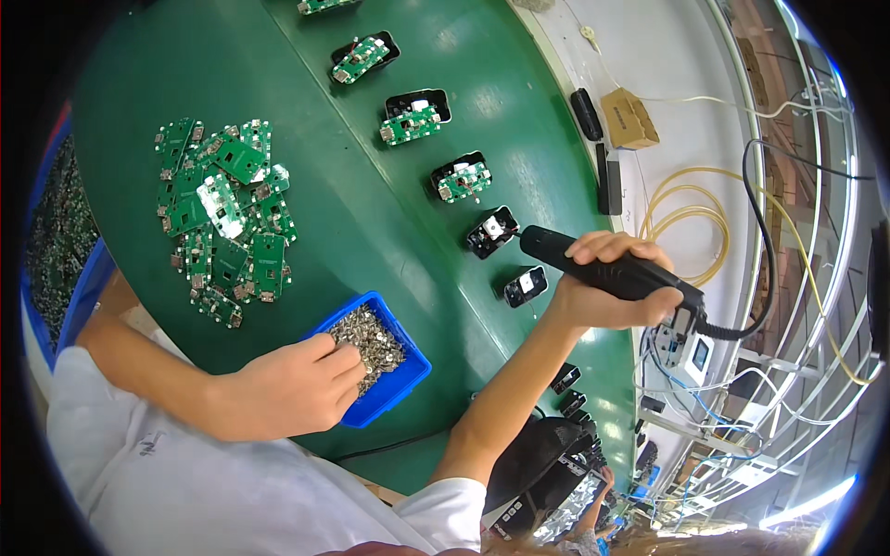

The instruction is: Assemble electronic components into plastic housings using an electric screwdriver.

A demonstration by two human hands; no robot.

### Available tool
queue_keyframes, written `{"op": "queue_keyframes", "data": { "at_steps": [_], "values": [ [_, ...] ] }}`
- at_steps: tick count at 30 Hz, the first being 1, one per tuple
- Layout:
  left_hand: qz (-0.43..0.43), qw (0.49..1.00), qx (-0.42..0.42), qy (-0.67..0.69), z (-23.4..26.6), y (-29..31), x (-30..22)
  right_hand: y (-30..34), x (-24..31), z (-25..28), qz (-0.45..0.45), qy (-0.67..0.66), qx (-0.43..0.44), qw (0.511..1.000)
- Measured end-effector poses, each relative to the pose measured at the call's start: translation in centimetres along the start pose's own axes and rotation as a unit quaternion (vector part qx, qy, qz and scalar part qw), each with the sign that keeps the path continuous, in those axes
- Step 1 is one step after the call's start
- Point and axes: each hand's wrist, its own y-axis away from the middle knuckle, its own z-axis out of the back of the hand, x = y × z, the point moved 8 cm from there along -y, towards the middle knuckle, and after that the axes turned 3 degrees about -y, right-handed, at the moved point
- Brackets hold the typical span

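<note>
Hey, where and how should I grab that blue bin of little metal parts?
Probably by the bare lower-right wall of the blue bin, coming from the right: the left hand covers part of its left side, while that wall is exposed. Keep it level, since the open top holds loose metal parts.

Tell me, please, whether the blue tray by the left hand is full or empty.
Partly full: small metal pieces lie heaped in the blue tray, leaving some blue surface bare.
</note>
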Motion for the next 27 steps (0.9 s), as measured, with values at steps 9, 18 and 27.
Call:
{"op": "queue_keyframes", "data": {
  "at_steps": [9,18,27],
  "values": [
    [0.056,0.996,-0.032,0.062,-0.5,0.0,0.9,-0.2,-1.5,0.4,-0.028,0.017,-0.017,0.999],
    [0.062,0.994,-0.049,0.075,-0.8,-0.2,1.0,-2.1,-3.9,-1.2,-0.11,0.015,0.02,0.994],
    [0.042,0.992,-0.073,0.092,-1.3,-0.8,0.7,-2.5,-3.6,-1.8,-0.126,-0.037,0.093,0.987]
  ]
}}
